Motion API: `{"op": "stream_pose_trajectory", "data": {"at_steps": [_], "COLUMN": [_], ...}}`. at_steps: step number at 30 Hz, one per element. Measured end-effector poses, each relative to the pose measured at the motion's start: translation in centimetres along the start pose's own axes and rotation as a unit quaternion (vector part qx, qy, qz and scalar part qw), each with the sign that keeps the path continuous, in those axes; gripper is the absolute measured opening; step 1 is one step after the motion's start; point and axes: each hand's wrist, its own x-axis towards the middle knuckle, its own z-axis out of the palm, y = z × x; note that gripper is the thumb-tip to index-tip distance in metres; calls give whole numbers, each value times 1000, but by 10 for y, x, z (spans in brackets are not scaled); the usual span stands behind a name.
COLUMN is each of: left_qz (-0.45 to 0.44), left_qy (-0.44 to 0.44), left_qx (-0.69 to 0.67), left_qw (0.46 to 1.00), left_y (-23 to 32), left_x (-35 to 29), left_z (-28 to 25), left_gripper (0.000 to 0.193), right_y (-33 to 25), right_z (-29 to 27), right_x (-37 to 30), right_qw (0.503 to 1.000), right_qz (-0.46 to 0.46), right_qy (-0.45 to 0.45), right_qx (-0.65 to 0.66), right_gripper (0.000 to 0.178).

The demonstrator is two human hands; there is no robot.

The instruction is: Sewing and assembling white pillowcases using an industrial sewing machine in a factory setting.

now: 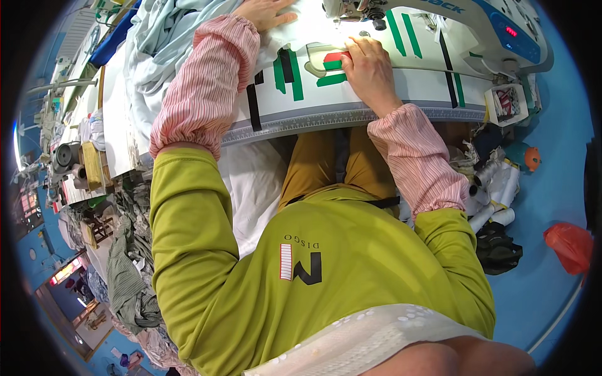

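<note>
At about twelve o'clock: thin pale cloth (281, 35), our left hand (266, 14) spread flat upon it, seemingly to steady it. Toward one: our right hand (369, 66), fingers bent beside flat red-and-green tape (333, 62); we cannot tell its grip.

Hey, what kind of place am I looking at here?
Most likely a garment sewing workshop. A sewing machine stands at the white worktable, pale blue cloth is heaped on the left, and more fabric, grey-green, is piled below it in the picture.

Smooth tabletop (420, 91); wrinkled matt pale-blue cloth (150, 56); glossy red plastic bag (569, 247).
</note>
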Motion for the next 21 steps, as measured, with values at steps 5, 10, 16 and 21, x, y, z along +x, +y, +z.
{"op": "stream_pose_trajectory", "data": {"at_steps": [5, 10, 16, 21], "left_qz": [116, -113, 111, -124], "left_qy": [33, -17, 18, -171], "left_qx": [125, -3, 11, 17], "left_qw": [985, 993, 994, 977], "left_y": [21, 47, 50, 91], "left_x": [-20, -22, -14, -70], "left_z": [-17, -31, -21, -34], "left_gripper": [51, 50, 54, 56], "right_y": [-6, -95, -129, -59], "right_z": [-3, 10, 50, -32], "right_x": [-2, 12, 22, -54], "right_qw": [998, 980, 985, 956], "right_qz": [-47, -176, -153, -240], "right_qy": [24, -44, -32, -109], "right_qx": [19, 86, 69, 125], "right_gripper": [47, 79, 14, 9]}}
